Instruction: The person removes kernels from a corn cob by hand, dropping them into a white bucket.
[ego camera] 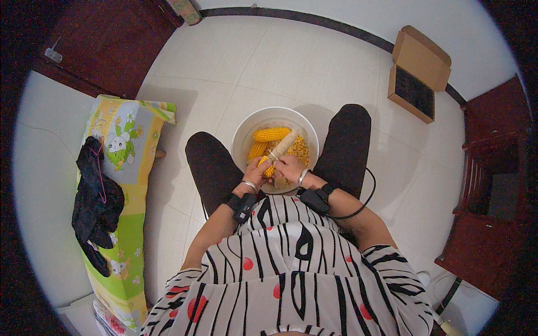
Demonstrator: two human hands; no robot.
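Note:
Between my knees stands a white basin [238,131] holding corn. My left hand [254,171] is closed around a yellow ear of corn [268,170] over the near part of the basin. Against the right side of this ear, my right hand [289,167] presses with curled fingers. A thin pale strip [272,155] sticks out between the hands; what it is stays unclear. Just beyond them a mostly bare corn cob [285,143] slants to the upper right. A full ear [271,134] lies at the back left, above loose kernels [301,152].
On the left, a patterned cloth [136,168] covers a piece of furniture, with a black garment [96,189] and pink hanger on it. An open cardboard box [412,94] stands by the far wall. Dark red wooden furniture [483,243] is at right. A black cable [371,185] loops beside my right forearm.

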